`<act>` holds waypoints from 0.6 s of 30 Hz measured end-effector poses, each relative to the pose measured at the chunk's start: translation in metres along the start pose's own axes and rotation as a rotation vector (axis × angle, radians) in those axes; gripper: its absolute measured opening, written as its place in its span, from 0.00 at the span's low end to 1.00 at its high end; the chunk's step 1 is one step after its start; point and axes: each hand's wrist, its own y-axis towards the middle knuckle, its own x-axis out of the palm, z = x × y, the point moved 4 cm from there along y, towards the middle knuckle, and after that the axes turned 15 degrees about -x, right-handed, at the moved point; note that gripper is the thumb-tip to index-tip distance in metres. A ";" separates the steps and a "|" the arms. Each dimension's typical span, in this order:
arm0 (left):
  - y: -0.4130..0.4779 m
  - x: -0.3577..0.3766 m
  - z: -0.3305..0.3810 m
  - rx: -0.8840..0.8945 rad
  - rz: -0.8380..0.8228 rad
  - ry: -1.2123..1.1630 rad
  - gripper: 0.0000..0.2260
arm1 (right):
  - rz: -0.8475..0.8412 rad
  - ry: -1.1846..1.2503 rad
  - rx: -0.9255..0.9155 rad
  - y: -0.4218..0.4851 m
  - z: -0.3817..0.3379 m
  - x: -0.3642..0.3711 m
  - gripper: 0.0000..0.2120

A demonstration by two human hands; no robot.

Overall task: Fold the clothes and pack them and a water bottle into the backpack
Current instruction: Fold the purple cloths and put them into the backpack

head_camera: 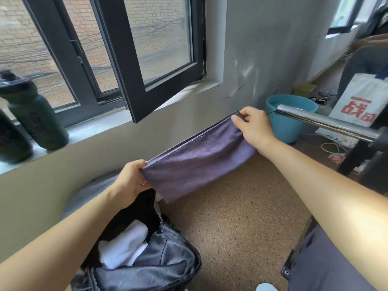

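The window (pixel 111 38) took up most of the wall, one sash swung inward over the sill (pixel 94 127). Below it spread the speckled brown floor (pixel 241 217), where the black backpack (pixel 163 259) stood open under the person's left arm, its lower part cut off by the edge of the view. Above the bag hung the purple cloth (pixel 199 156), folded double and stretched between both hands; its lower corner hid part of the bag's far rim. On the sill at the left stood a dark green bottle (pixel 35 114), upright, and just beside it a second bottle (pixel 10 139), half out of sight. To the right, near the wall, sat a blue bucket (pixel 287 124), partly behind a chrome bar (pixel 325 122); past it was a white tote (pixel 359 99), its print blurred. Inside the backpack lay what looked like a rolled white garment (pixel 123 246). The left hand (pixel 130 181) gripped the cloth's near corner, its fingers tucked behind the fabric and unseen. The right hand (pixel 254 127) pinched the far corner between thumb and fingers.
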 end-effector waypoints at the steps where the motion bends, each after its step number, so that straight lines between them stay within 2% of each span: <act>1: -0.002 -0.002 0.004 -0.023 -0.009 -0.042 0.06 | -0.023 0.029 0.016 -0.002 0.001 0.003 0.13; 3: -0.010 -0.001 0.010 -0.050 -0.018 -0.086 0.04 | -0.048 0.076 0.038 -0.005 0.001 0.010 0.14; 7: -0.015 0.000 0.008 -0.148 -0.003 -0.182 0.08 | -0.053 0.109 0.080 -0.009 -0.007 0.019 0.15; 9: -0.016 0.003 0.005 -0.173 0.017 -0.163 0.05 | -0.039 0.163 0.126 -0.009 -0.008 0.024 0.14; 11: -0.014 0.001 0.002 -0.188 0.043 -0.150 0.11 | -0.032 0.246 0.178 -0.009 -0.008 0.028 0.15; 14: -0.017 0.003 0.000 -0.256 -0.042 -0.104 0.33 | -0.012 0.372 0.257 -0.011 -0.007 0.035 0.17; 16: -0.021 0.006 -0.001 -0.262 -0.100 -0.013 0.34 | 0.003 0.392 0.282 -0.012 -0.007 0.035 0.19; 18: -0.021 0.009 -0.003 -0.241 -0.073 0.052 0.30 | 0.020 0.389 0.285 -0.011 -0.006 0.033 0.19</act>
